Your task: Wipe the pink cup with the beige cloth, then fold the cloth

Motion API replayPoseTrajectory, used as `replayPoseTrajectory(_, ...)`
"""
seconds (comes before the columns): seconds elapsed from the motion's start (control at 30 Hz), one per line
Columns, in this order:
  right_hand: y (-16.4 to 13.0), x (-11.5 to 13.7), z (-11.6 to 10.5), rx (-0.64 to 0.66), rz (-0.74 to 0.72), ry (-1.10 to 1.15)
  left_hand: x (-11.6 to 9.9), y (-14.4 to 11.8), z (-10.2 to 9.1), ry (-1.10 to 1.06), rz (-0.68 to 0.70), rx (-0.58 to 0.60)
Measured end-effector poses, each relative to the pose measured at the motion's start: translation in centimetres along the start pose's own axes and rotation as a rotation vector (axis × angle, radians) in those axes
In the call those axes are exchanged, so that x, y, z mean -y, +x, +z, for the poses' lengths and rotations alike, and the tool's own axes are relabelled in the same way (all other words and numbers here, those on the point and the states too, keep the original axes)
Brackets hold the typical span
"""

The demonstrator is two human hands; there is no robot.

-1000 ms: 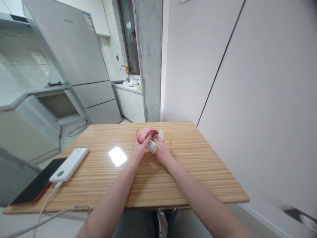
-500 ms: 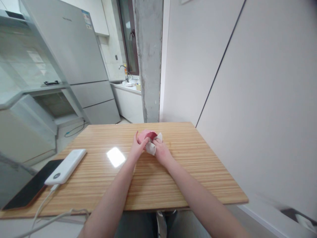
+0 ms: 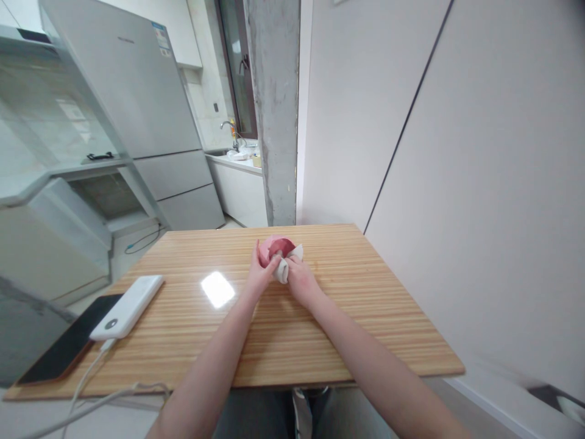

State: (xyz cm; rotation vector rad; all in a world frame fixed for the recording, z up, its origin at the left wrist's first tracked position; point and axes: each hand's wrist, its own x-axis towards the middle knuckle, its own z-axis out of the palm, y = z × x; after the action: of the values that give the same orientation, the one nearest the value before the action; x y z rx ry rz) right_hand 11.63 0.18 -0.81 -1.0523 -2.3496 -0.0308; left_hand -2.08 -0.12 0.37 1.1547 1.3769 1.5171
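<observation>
A small pink bowl is tilted on its side near the far edge of the table, its darker inside turned partly toward me. My left hand grips it from the left, thumb at the near rim and fingers around the outer wall. Bunched in my right hand is a white cloth or tissue, pressed against the bowl's inner right side. Its folds and my own fingers hide the right fingertips. Whether the bowl touches the tabletop cannot be made out.
The wood-grain table bears a white power bank with a cable, lying partly over a dark flat tablet-like thing at the left. A pale wall panel rises along the right; a fridge stands behind.
The bowl has turned slightly, so more of its inside shows. My hands stay close together on the bowl and cloth; the whole view has shifted a little.
</observation>
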Motion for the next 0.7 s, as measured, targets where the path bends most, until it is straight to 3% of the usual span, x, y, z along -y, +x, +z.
replayPoseTrajectory(0.1,-0.2,0.0,0.2,-0.004,0.020,0.042,0.8,-0.3,0.7,0.010,0.013,-0.018)
replayPoseTrajectory(0.33,0.2,-0.8,0.0,0.017,-0.117,0.014,-0.5,0.7,-1.5,0.046,0.020,0.026)
replayPoseTrajectory(0.57,0.0,-0.6,0.5,-0.089,0.011,0.078,-0.1,-0.8,0.9,0.017,0.015,-0.063)
replayPoseTrajectory(0.7,0.2,-1.0,0.3,-0.036,-0.107,0.058,-0.4,0.0,-0.7,0.170,0.091,-0.048)
